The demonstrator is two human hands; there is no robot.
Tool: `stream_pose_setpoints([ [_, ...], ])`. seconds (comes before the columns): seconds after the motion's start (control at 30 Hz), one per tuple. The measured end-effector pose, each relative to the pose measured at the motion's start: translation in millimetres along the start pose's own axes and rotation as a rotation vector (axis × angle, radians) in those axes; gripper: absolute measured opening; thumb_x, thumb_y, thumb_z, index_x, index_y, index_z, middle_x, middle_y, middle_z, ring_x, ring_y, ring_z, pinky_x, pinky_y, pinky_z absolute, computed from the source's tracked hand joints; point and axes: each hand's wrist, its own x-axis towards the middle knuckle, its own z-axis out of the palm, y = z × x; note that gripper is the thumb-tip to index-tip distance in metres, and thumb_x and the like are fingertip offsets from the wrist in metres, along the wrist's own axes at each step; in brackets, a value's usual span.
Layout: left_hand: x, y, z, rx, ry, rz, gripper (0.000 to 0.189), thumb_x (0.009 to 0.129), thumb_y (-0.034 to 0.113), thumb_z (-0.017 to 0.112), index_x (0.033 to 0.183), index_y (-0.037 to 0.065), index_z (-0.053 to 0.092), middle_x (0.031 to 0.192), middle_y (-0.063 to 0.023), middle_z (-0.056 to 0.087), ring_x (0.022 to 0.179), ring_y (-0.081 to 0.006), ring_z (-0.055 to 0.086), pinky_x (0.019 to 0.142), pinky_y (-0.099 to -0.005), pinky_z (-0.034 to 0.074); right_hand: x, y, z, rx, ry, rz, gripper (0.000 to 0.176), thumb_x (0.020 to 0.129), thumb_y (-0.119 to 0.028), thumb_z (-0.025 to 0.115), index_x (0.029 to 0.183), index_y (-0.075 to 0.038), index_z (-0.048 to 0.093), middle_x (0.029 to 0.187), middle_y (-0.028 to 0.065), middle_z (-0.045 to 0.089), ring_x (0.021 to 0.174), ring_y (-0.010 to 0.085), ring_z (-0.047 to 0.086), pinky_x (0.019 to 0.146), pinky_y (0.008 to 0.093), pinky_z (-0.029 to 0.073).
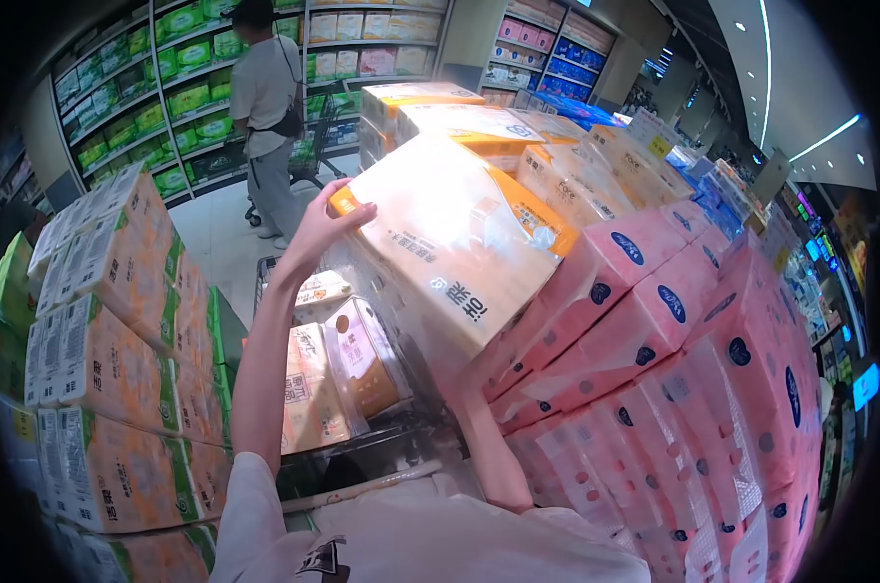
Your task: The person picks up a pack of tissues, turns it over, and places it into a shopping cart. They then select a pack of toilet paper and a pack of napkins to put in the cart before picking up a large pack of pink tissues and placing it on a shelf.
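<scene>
one large white-and-orange plastic-wrapped tissue pack [449,243], tilted. left hand [318,233]: fingers [347,202] curled over its orange corner. right forearm [488,437] runs beneath it; right fingers hidden, grip cannot be told. below the left fingers: smaller wrapped packs [338,374]. right of them: stacked pink packs [673,321].

Glossy plastic film over paper goods.
The pack [449,243] is wrapped in smooth, shiny film, creased and catching light; the pink packs [673,389] and green-banded packs [119,369] wear the same slick wrap. The cart [262,280] has wire sides that look like metal, the shirt [411,544] is matt cloth, and the floor [216,233] is smooth and faintly glossy.
</scene>
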Motion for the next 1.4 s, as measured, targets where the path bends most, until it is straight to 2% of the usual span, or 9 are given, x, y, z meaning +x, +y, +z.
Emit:
stream_pose_setpoints([
  [0.17,40.6,-30.2,16.9,0.064,0.034,0.143,0.096,0.077,0.04,0.083,0.149,0.004,0.032,0.13,-0.0158,0.054,0.128,-0.0221,0.05,0.107,-0.0356,0.041,5.0,-7.3,26.7,0.062,0.069,0.004,0.067,0.102,-0.056,0.041,0.152,-0.012,0.033,0.152,0.0095,0.042,0.139,0.028,0.04,0.119,0.0451,0.03],
  [0.23,42.8,-39.2,26.2,0.227,0.051,0.181,0.117,0.068,0.046,0.087,0.156,0.007,0.022,0.155,-0.0261,0.024,0.145,-0.0378,0.032,0.119,-0.0451,0.028,8.7,-4.7,27.8,0.18,0.093,0.033,0.068,0.102,-0.055,0.044,0.153,-0.012,0.032,0.153,0.0091,0.04,0.142,0.0276,0.036,0.121,0.0449,0.027],
  [0.3,43.3,-64.7,38.0,0.382,0.09,0.266,0.125,0.063,0.048,0.089,0.159,0.01,0.018,0.16,-0.0269,0.009,0.148,-0.0423,0.024,0.121,-0.0477,0.025,15.4,1.5,20.5,0.287,0.119,0.044,0.07,0.101,-0.056,0.046,0.153,-0.012,0.031,0.154,0.0087,0.039,0.143,0.0271,0.034,0.122,0.0448,0.025],
  [0.43,14.3,-78.4,67.7,0.374,0.152,0.308,0.131,0.06,0.054,0.09,0.16,0.01,0.016,0.16,-0.0267,0.007,0.15,-0.0417,0.016,0.121,-0.0484,0.024,19.6,7.2,8.6,0.196,0.159,-0.012,0.09,0.091,-0.063,0.059,0.156,-0.014,0.022,0.157,0.0056,0.031,0.143,0.0285,0.032,0.122,0.0469,0.022],
  [0.7,9.4,-61.4,103.6,0.69,0.175,0.058,0.115,0.073,0.072,0.072,0.157,0.006,0.027,0.162,-0.0189,0.023,0.152,-0.0399,0.011,0.116,-0.0683,0.008,22.3,14.0,1.8,0.177,-0.082,0.083,0.089,0.094,-0.073,0.038,0.155,-0.009,0.026,0.16,0.0145,0.026,0.147,0.0337,0.026,0.123,0.0499,0.017],
  [0.83,29.6,-66.4,115.4,0.589,0.112,0.18,0.109,0.08,0.073,0.063,0.155,0.002,0.029,0.16,-0.0205,0.03,0.15,-0.0388,0.023,0.118,-0.0605,0.017,32.1,0.7,0.1,0.188,-0.181,0.193,0.088,0.096,-0.075,0.026,0.157,-0.01,0.024,0.159,0.015,0.029,0.147,0.0359,0.026,0.122,0.0512,0.016],
  [1.03,45.9,-72.5,142.5,0.409,0.045,0.182,0.114,0.083,0.078,0.056,0.157,-0.001,0.018,0.163,-0.0225,0.02,0.145,-0.0405,0.032,0.117,-0.0445,0.031,46.4,-18.5,2.1,0.167,-0.029,0.006,0.08,0.1,-0.07,0.027,0.156,-0.012,0.027,0.159,0.0128,0.029,0.146,0.0352,0.027,0.121,0.0501,0.019],
  [1.23,57.0,-77.3,154.0,0.342,-0.024,0.183,0.116,0.085,0.077,0.054,0.158,0.0,0.009,0.165,-0.024,0.009,0.146,-0.0406,0.031,0.118,-0.0438,0.031,52.0,-25.5,-0.4,0.169,-0.011,0.006,0.074,0.101,-0.067,0.028,0.158,-0.019,0.025,0.159,0.0122,0.03,0.139,0.0398,0.037,0.119,0.0526,0.019],
  [1.4,34.9,-82.6,134.2,0.305,-0.103,0.131,0.091,0.092,0.063,0.057,0.156,0.005,0.028,0.161,-0.0205,0.027,0.144,-0.0373,0.036,0.117,-0.0427,0.032,43.0,6.3,-8.8,-0.015,-0.046,-0.041,0.072,0.103,-0.053,0.043,0.158,-0.014,0.019,0.156,0.0136,0.033,0.133,0.0373,0.045,0.116,0.0491,0.028],
])
